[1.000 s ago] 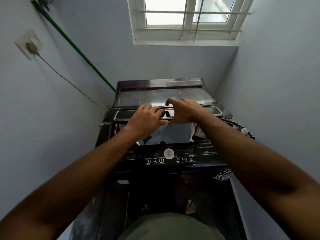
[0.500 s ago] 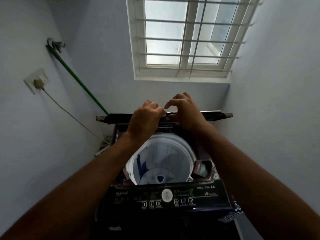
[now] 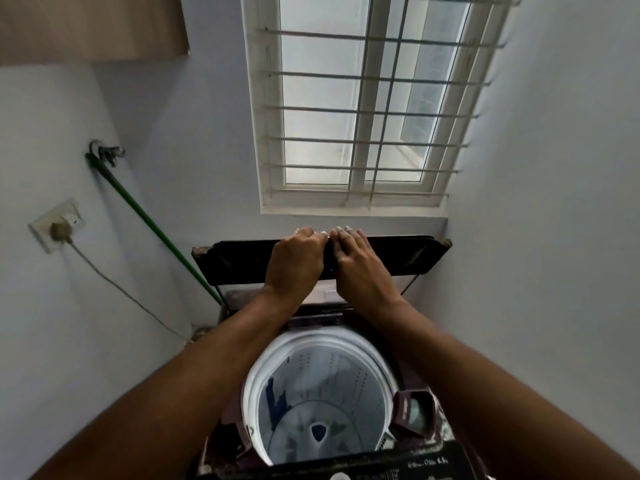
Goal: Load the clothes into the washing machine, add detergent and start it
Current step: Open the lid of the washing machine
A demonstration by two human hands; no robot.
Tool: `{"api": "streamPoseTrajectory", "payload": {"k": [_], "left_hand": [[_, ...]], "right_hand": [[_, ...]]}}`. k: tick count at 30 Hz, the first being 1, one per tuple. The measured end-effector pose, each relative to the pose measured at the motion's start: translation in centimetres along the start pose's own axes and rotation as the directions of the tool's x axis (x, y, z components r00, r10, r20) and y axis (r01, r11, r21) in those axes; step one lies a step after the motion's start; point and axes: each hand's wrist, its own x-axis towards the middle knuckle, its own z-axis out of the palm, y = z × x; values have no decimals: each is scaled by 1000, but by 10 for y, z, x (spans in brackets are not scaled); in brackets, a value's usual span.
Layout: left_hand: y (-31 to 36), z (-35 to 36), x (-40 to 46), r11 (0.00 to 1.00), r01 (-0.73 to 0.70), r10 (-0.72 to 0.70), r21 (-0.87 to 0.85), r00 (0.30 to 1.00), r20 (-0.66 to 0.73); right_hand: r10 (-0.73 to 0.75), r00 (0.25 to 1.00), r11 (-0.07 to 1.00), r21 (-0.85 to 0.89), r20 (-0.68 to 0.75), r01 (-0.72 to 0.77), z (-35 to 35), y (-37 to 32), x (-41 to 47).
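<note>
A dark top-loading washing machine stands below me with its folding lid (image 3: 394, 259) raised upright against the back wall. My left hand (image 3: 296, 259) and my right hand (image 3: 356, 263) sit side by side, fingers curled over the lid's top edge at its middle. The white perforated drum (image 3: 322, 393) lies open underneath; I see its pulsator at the bottom, a blue fitting on its left wall and no clothes. A small dark compartment (image 3: 415, 408) sits at the drum's right rim. The control panel (image 3: 398, 469) runs along the bottom edge.
A barred window (image 3: 360, 105) fills the wall behind the machine. On the left wall, a plug sits in a socket (image 3: 57, 225) with its cable running down, and a green hose (image 3: 152, 230) slants toward the machine. Walls close in on both sides.
Both hands have lifted the lid from nearly flat to fully upright. The drum, mostly covered before, now shows whole. My view has tilted up toward the window.
</note>
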Motion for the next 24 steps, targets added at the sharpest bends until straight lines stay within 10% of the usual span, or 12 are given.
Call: {"api": "streamPoseTrajectory", "payload": {"k": [24], "left_hand": [[-58,62,120,992,121,-110,-22,955,275]], "right_hand": [[52,946,996,49,321,-72,36,49,148]]}}
